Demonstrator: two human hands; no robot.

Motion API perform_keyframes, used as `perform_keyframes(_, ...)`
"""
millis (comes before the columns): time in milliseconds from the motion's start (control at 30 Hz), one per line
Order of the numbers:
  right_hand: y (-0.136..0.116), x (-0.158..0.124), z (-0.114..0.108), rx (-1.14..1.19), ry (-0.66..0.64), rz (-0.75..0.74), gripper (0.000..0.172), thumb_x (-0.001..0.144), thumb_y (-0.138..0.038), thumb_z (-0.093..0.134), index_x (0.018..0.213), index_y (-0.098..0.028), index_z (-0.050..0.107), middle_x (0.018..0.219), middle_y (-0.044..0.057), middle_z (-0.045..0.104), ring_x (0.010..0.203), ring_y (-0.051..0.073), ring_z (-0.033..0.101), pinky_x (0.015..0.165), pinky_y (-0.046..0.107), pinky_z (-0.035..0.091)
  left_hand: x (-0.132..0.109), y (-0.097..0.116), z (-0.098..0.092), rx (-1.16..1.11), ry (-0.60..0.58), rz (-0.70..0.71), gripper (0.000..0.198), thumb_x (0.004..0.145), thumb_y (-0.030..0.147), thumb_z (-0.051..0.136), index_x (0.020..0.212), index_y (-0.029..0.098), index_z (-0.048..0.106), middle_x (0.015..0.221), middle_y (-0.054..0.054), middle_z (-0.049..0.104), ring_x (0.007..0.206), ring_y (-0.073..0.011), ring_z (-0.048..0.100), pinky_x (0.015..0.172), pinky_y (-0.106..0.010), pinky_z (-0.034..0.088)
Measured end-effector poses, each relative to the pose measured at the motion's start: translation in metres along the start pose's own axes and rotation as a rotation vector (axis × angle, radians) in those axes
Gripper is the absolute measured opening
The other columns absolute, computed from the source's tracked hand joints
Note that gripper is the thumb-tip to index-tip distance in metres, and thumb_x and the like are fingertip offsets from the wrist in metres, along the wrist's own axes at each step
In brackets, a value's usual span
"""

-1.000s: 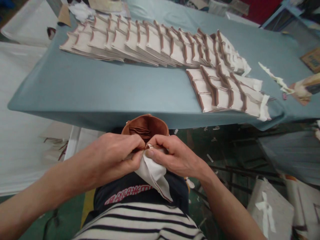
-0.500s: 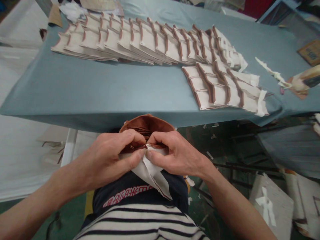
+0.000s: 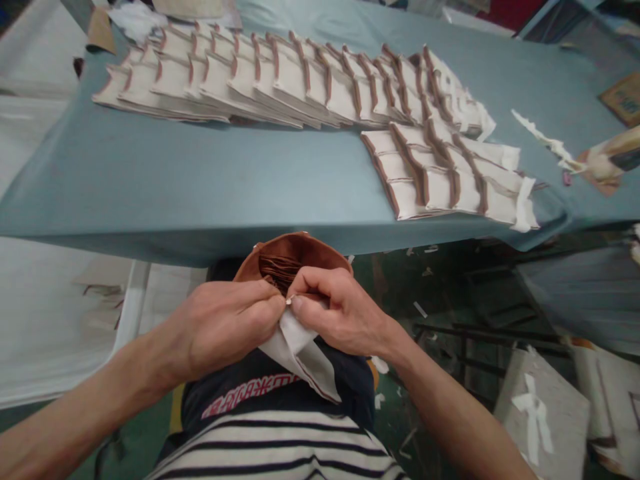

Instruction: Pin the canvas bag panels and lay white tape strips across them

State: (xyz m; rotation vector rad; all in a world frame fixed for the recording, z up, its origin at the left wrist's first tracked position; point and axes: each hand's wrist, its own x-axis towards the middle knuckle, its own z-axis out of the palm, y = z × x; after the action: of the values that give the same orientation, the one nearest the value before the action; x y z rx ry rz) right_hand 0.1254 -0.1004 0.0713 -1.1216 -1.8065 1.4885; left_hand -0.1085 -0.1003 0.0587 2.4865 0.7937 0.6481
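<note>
My left hand (image 3: pixel 235 321) and my right hand (image 3: pixel 345 308) meet over my lap, thumbs and fingers pinching the top edge of a white cloth piece with brown edging (image 3: pixel 295 347). Its lower part hangs down in a fold over my dark apron (image 3: pixel 240 393). A small pale bit shows between the fingertips. Just beyond the hands sits a rounded brown holder (image 3: pixel 320 250), with a bundle of thin brown strips (image 3: pixel 280 263) inside it. My fingers hide part of the cloth's edge.
Ahead is a table with a blue-grey cover (image 3: pixel 225 180). A long overlapping row of white brown-edged pieces (image 3: pixel 290 77) lies across it, with a shorter row (image 3: pixel 440 170) nearer its front edge. White-tied bundles (image 3: pixel 543 407) stand low at right. Scraps litter the floor.
My left fingers have closed in more tightly and rolled over at the cloth's edge. The brown strips in the holder show more now. The view has shifted slightly.
</note>
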Motion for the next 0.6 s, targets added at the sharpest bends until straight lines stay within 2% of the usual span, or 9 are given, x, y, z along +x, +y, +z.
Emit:
perform_keyframes(100, 0.002, -0.003, -0.002, 0.125, -0.058, 0.046, 0.008, 0.086, -0.025, 0.059, 0.079, -0.02, 0.06, 0.066, -0.006, 0.052, 0.059, 0.01, 0.042, 0.056, 0.022, 0.034, -0.005, -0.003, 0.001, 0.04, 0.027, 0.128, 0.02, 0.107, 0.01, 0.05, 0.1, 0.022, 0.064, 0.082, 0.001, 0.072, 0.068, -0.0147, 0.066, 0.062, -0.025, 0.045)
perform_keyframes(133, 0.002, -0.004, -0.003, 0.149, -0.074, 0.051, 0.009, 0.087, -0.025, 0.06, 0.08, -0.02, 0.06, 0.067, -0.006, 0.052, 0.059, 0.01, 0.042, 0.056, 0.022, 0.034, -0.005, -0.002, 0.001, -0.004, 0.027, 0.108, 0.019, 0.107, 0.011, 0.05, 0.102, 0.022, 0.064, 0.084, 0.001, 0.074, 0.069, -0.0141, 0.067, 0.063, -0.024, 0.046)
perform_keyframes(267, -0.006, -0.009, -0.009, 0.045, -0.079, -0.015, 0.005, 0.086, -0.021, 0.063, 0.082, -0.02, 0.061, 0.069, -0.006, 0.056, 0.058, 0.008, 0.043, 0.057, 0.022, 0.035, 0.001, 0.006, -0.008, -0.272, -0.059, -0.146, 0.018, 0.109, 0.02, 0.049, 0.107, 0.022, 0.067, 0.086, 0.002, 0.077, 0.071, -0.0138, 0.069, 0.065, -0.023, 0.048)
perform_keyframes(400, -0.013, -0.009, -0.011, -0.132, -0.02, -0.129, 0.005, 0.084, -0.016, 0.059, 0.082, -0.021, 0.059, 0.074, -0.005, 0.062, 0.06, 0.009, 0.048, 0.061, 0.023, 0.038, 0.02, 0.016, -0.019, -0.457, -0.206, -0.388, 0.053, 0.116, 0.037, 0.028, 0.078, 0.02, 0.062, 0.071, 0.002, 0.064, 0.064, -0.0149, 0.057, 0.063, -0.026, 0.046)
perform_keyframes(500, -0.015, -0.01, -0.011, -0.152, -0.008, -0.11, 0.008, 0.083, -0.018, 0.061, 0.09, -0.022, 0.058, 0.075, -0.005, 0.063, 0.063, 0.01, 0.053, 0.063, 0.024, 0.041, 0.033, 0.02, -0.025, -0.519, -0.309, -0.428, 0.05, 0.114, 0.043, 0.038, 0.078, 0.02, 0.064, 0.076, 0.0, 0.067, 0.069, -0.0168, 0.059, 0.066, -0.025, 0.05)
perform_keyframes(600, -0.015, -0.012, -0.013, -0.128, -0.018, -0.079, 0.016, 0.082, -0.019, 0.063, 0.095, -0.023, 0.054, 0.069, -0.009, 0.055, 0.059, 0.01, 0.049, 0.063, 0.023, 0.041, 0.039, 0.023, -0.028, -0.468, -0.318, -0.388, 0.045, 0.11, 0.042, 0.046, 0.077, 0.02, 0.067, 0.072, 0.0, 0.068, 0.069, -0.0175, 0.06, 0.067, -0.024, 0.052)
